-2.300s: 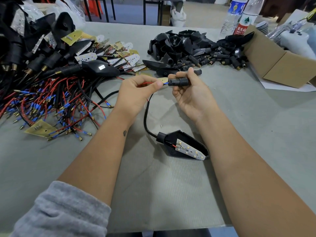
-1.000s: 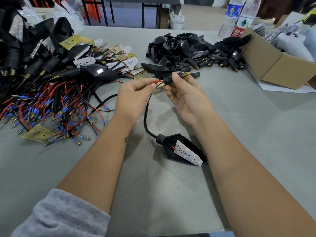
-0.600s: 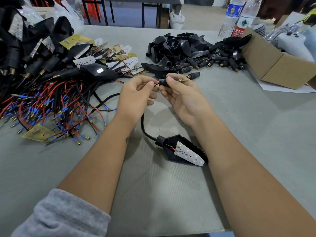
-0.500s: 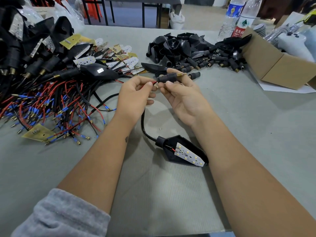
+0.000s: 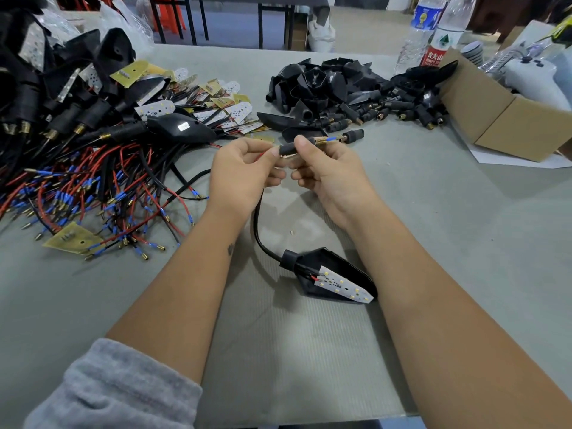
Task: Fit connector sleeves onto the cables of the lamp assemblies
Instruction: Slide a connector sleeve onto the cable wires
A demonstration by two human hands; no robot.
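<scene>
Fingers of right hand pinch ribbed black rubber connector sleeve, brass thread protruding; left hand fingers clench thin red wire; glossy black cable curves to matte wedge-shaped lamp housing on grey table.

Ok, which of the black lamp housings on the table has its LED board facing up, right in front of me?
The lamp housing lying alone between the forearms, its white LED board showing on top. The empty shells heaped at the table's far side carry no board.
</scene>
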